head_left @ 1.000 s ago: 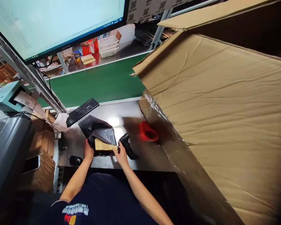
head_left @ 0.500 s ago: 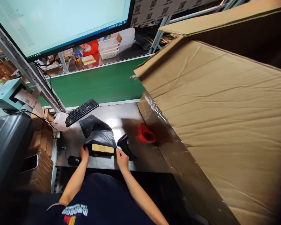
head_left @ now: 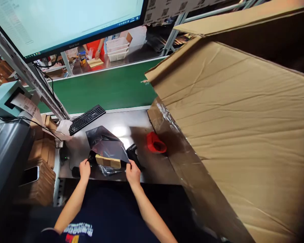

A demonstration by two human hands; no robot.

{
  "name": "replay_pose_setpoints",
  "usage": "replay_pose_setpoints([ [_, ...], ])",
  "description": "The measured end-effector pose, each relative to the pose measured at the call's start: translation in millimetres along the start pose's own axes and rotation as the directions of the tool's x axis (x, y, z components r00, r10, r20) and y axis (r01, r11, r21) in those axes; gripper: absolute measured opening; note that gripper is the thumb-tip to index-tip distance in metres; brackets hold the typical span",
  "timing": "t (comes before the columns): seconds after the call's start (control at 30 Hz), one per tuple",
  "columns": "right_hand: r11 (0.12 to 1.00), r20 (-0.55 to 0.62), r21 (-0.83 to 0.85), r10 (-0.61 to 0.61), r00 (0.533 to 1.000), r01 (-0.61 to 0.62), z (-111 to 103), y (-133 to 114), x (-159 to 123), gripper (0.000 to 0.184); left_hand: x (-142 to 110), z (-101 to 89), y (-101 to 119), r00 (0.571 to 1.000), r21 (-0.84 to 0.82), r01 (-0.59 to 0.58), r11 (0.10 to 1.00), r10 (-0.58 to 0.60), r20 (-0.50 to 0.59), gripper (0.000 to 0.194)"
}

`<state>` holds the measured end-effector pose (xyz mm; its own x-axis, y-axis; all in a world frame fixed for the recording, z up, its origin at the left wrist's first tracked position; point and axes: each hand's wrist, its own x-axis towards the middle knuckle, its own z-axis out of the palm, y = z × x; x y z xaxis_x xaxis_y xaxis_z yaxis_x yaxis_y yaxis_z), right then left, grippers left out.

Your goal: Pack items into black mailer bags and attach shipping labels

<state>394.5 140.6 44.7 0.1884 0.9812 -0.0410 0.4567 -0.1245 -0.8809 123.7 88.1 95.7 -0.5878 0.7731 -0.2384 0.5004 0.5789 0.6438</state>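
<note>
Black plastic bag [head_left: 108, 147] lies spread on the counter [head_left: 142, 121] in front of me, mouth toward my body. Tan box [head_left: 108, 162] sits at that mouth, slightly slanted: dark film behind it, crumpled film below its near side. Can't tell how far in it goes.

Left hand [head_left: 84, 169]: fingers look pinched on the bag's left edge, near the box's left end. Right hand [head_left: 133, 172]: pinching the right edge, film running up to the fingertips. Hands well apart, box between them, neither visibly on it.

Step in hand, my read: holding the mouth wide around the box. Next move calls for both edges held taut and level, so the box can seat deeper without a corner snagging. Film looks thin; could bunch or slip.

Clearance: scanner [head_left: 133, 154] just beyond my right hand, partly behind the bag edge. Mouse [head_left: 75, 172] just beside my left. Red hollow object [head_left: 152, 141] farther right, near the big carton [head_left: 230, 111].
</note>
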Motion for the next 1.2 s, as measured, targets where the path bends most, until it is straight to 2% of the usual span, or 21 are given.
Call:
replay_pose_setpoints([
  [0.07,0.996,0.063,-0.091,-0.016,0.998,0.022,-8.5,-5.7,-10.8,0.041,-1.3,-9.2,8.8,1.0,0.114,-0.011,0.993,0.009,0.016,0.019],
  [0.17,0.98,0.137,-0.198,0.023,0.99,0.005,-16.9,-15.3,-17.1,0.034,0.6,-15.7,24.1,0.998,0.201,-0.05,0.978,0.043,0.036,0.025],
  [0.23,0.982,0.106,-0.187,0.025,0.994,-0.005,-23.7,-24.3,-14.4,0.036,2.5,-20.9,35.3,0.992,0.163,-0.125,0.979,0.121,0.036,0.023],
  [0.33,0.983,0.012,-0.178,-0.053,0.999,0.054,-42.4,-51.0,0.8,0.039,7.1,-41.6,56.4,0.978,0.109,-0.185,0.977,0.194,-0.078,0.026],
  [0.4,0.959,-0.003,-0.265,-0.104,0.995,0.099,-59.4,-81.5,19.4,0.037,15.0,-63.9,76.6,0.968,0.107,-0.2,0.974,0.213,-0.129,0.023],
  [0.43,0.938,0.019,-0.33,-0.109,0.994,0.109,-67.8,-100.5,31.1,0.035,21.4,-75.7,89.0,0.968,0.106,-0.21,0.972,0.222,-0.117,0.021],
  [0.57,0.798,0.196,-0.59,-0.01,0.981,0.126,-90.8,-190.6,86.0,0.027,62.4,-116.3,151.6,0.977,0.08,-0.21,0.974,0.211,-0.013,0.011],
  [0.63,0.744,0.268,-0.646,0.009,0.963,0.172,-97.1,-237.5,112.8,0.027,85.8,-133.4,188.4,0.977,0.039,-0.21,0.977,0.211,-0.012,0.012],
  [0.73,0.706,0.265,-0.675,-0.037,0.964,0.213,-109.9,-299.2,142.2,0.032,108.8,-164.2,241.6,0.963,-0.038,-0.255,0.966,0.251,-0.094,0.013],
  [0.83,0.703,0.19,-0.676,-0.126,0.974,0.222,-128.6,-335.0,150.1,0.032,105.9,-198.3,274.1,0.911,-0.049,-0.358,0.933,0.337,-0.237,0.012],
  [0.9,0.718,0.117,-0.658,-0.198,0.973,0.225,-137.2,-335.4,143.3,0.032,91.5,-211.6,274.7,0.875,-0.013,-0.401,0.916,0.379,-0.3,0.014],
  [0.93,0.728,0.086,-0.647,-0.224,0.971,0.226,-138.3,-327.5,137.4,0.033,82.6,-212.5,267.7,0.863,0.017,-0.41,0.912,0.393,-0.318,0.015],
  [1.0,0.746,0.058,-0.625,-0.25,0.966,0.231,-132.1,-295.7,123.3,0.033,65.5,-199.5,240.1,0.845,0.078,-0.413,0.907,0.414,-0.339,0.017],
  [1.03,0.757,0.063,-0.608,-0.252,0.966,0.237,-124.8,-273.0,115.9,0.033,58.5,-185.6,220.4,0.843,0.102,-0.404,0.909,0.413,-0.346,0.018],
  [1.1,0.788,0.087,-0.562,-0.246,0.965,0.251,-103.6,-218.5,100.6,0.032,48.2,-146.3,172.7,0.859,0.106,-0.383,0.918,0.396,-0.325,0.021],
  [1.2,0.833,0.158,-0.509,-0.156,0.975,0.216,-66.9,-131.7,74.5,0.03,35.2,-76.8,92.8,0.923,0.1,-0.308,0.946,0.323,-0.211,0.028],
])
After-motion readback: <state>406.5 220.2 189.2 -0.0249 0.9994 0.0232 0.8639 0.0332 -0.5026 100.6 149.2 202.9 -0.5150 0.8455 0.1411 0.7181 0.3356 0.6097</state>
